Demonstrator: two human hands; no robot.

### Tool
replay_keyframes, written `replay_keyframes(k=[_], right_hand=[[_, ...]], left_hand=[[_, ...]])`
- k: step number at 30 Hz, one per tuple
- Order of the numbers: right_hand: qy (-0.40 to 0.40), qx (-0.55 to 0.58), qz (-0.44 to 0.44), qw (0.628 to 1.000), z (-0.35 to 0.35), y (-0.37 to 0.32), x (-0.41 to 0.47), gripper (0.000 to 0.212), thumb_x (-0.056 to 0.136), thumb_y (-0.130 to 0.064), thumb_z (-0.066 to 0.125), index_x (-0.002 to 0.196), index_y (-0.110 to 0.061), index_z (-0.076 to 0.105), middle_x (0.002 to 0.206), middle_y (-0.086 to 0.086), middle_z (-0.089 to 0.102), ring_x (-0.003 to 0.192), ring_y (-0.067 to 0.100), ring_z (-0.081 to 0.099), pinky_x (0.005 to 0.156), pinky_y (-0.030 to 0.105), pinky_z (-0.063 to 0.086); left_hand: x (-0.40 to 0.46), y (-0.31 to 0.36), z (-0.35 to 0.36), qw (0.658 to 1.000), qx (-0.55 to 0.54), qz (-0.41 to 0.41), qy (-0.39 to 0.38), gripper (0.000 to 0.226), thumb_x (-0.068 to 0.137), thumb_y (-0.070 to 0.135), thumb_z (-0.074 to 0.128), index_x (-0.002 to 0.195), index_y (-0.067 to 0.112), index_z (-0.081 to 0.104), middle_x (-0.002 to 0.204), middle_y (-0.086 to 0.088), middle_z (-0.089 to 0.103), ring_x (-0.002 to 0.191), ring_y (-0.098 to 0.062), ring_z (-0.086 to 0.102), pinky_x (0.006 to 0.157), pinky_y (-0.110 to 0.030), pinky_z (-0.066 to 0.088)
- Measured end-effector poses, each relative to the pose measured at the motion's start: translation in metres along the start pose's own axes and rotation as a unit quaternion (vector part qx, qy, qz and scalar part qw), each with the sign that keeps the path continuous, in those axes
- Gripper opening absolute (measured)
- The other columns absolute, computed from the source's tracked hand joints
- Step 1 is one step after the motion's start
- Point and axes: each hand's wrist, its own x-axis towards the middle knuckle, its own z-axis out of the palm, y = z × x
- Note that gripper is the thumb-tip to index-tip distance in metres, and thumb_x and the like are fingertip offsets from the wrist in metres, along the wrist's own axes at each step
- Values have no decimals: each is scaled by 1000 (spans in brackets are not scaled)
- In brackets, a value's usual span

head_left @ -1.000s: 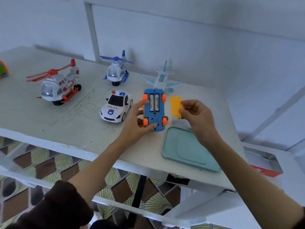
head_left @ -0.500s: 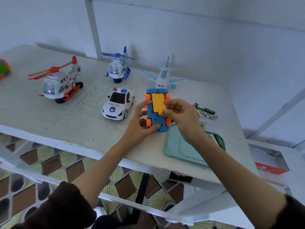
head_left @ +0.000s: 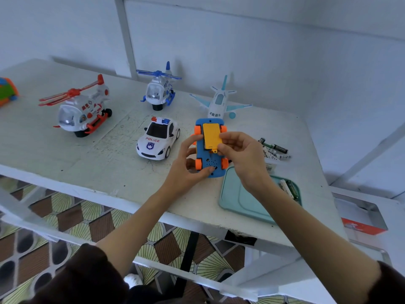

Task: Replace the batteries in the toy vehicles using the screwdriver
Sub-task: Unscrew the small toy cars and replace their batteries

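Note:
A blue toy car (head_left: 210, 163) with orange wheels is held upside down above the table's front part. My left hand (head_left: 188, 167) grips it from the left and below. Its yellow battery cover (head_left: 211, 135) lies over the battery bay. My right hand (head_left: 241, 159) pinches the cover's right edge and lower corner. Loose batteries (head_left: 274, 150) lie on the table to the right. More batteries (head_left: 288, 188) rest in the teal tray (head_left: 241, 200). No screwdriver shows.
On the white table (head_left: 65, 150) stand a police car (head_left: 158, 139), a red-and-white helicopter (head_left: 81, 108), a blue-and-white helicopter (head_left: 158, 91) and a toy plane (head_left: 219, 102). A green and orange toy (head_left: 7, 91) sits at far left. A red box (head_left: 361, 227) lies lower right.
My right hand brought the yellow cover from beside the car onto the battery bay, hiding the batteries. The cover now sits flatter on the car. The view shifted slightly.

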Motion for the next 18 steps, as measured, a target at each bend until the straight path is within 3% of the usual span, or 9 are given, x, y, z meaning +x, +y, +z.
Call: replay_keyframes(k=[7,12,15,18], right_hand=[[11,-87,-64,994,0,5,1,18,81,0,65,96,-8,62,81,-2,62,71,5,59,68,16,53],[26,-248,-234,940,3,17,5,16,82,-4,63,97,-2,62,82,3,57,73,12,52,70,11,42],[29,-289,-280,915,3,24,10,15,80,-4,61,93,1,63,78,8,55,68,12,47,69,6,38],[25,-306,-305,901,3,27,13,12,79,-3,61,88,3,63,77,12,56,68,14,48,64,9,38]], left_hand=[[0,1,1,1000,5,3,-3,69,74,15,73,129,34,36,123,10,50,99,-5,62,77,-34,59],[-1,0,1,1000,-9,-4,0,69,75,16,73,128,40,36,122,-1,53,100,-15,65,76,-34,59],[-1,0,1,1000,-12,-2,-1,68,75,16,73,128,38,36,123,2,53,103,-14,63,77,-34,58],[0,1,1,1000,-11,0,-1,67,76,15,72,129,35,36,123,4,52,102,-11,63,76,-32,58]])
